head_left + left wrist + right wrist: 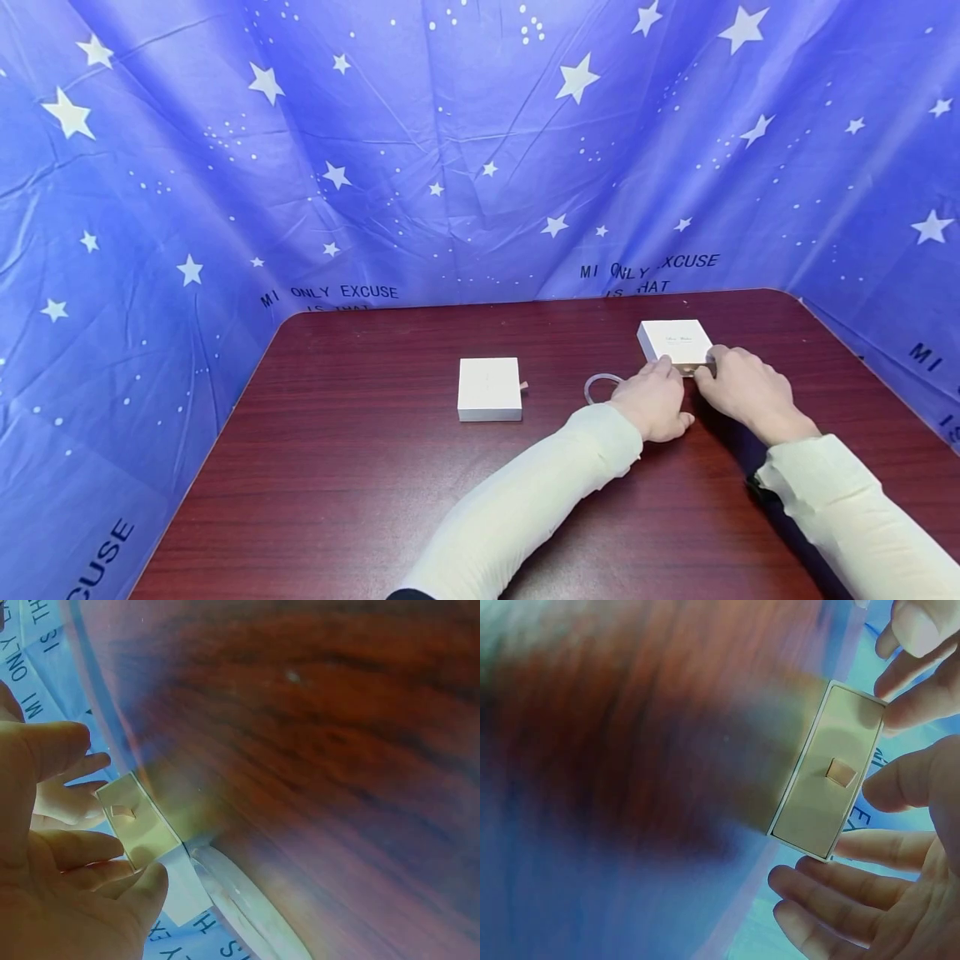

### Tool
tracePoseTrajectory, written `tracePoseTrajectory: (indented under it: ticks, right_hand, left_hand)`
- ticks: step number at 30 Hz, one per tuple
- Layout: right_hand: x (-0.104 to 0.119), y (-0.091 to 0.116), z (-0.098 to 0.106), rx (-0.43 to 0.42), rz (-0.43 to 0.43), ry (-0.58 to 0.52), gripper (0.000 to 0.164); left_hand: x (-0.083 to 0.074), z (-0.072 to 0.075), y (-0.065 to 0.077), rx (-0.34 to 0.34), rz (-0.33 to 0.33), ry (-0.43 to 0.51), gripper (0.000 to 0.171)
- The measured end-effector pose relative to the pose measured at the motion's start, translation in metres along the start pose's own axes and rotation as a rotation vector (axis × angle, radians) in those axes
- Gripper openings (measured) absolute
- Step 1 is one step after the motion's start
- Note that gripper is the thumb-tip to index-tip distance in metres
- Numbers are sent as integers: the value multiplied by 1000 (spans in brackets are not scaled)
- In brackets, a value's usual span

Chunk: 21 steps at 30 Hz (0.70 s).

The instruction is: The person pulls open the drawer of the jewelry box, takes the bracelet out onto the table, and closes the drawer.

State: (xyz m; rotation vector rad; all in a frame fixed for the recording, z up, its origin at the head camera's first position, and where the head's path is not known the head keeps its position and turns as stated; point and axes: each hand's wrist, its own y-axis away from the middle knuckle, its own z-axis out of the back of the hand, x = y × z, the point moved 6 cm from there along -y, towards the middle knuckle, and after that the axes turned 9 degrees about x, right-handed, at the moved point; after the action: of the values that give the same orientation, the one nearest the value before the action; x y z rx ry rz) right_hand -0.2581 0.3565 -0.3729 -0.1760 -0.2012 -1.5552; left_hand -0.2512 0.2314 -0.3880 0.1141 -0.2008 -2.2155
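Observation:
At the right back of the table, a white drawer-style gift box (677,340) lies flat with faint lettering on its lid. Its gold front (821,780), bearing a small ribbon tab (841,772), faces me. My left hand (651,400) rests its fairly straight fingertips at the left front corner of the box, the thumb apart from it. On the other side, my right hand (746,390) has its fingertips along the right side and its thumb near the front edge. A pale translucent bangle (590,385) lies just left of my left hand, which partly hides it.
Another white box (489,387) sits left of centre on the dark red wooden table (360,500), a small tab (524,386) sticking out of its right side. Blue star-printed cloth (450,125) hangs behind and along both sides of the table.

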Motion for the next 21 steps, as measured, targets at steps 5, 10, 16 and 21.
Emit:
tracePoseTrajectory:
  ticks: [5, 10, 16, 21]
  right_hand:
    - [-2, 2, 0, 7, -7, 2, 24]
    - [-3, 4, 0, 5, -12, 3, 23]
    - [-2, 7, 0, 6, -14, 4, 25]
    - [-2, 9, 0, 1, -17, 6, 30]
  left_hand:
    - [-2, 0, 2, -2, -5, -5, 63]
    - [-4, -2, 3, 5, -1, -3, 65]
    - [-5, -4, 6, -21, -2, -14, 64]
    - [-7, -5, 8, -29, -7, -27, 64]
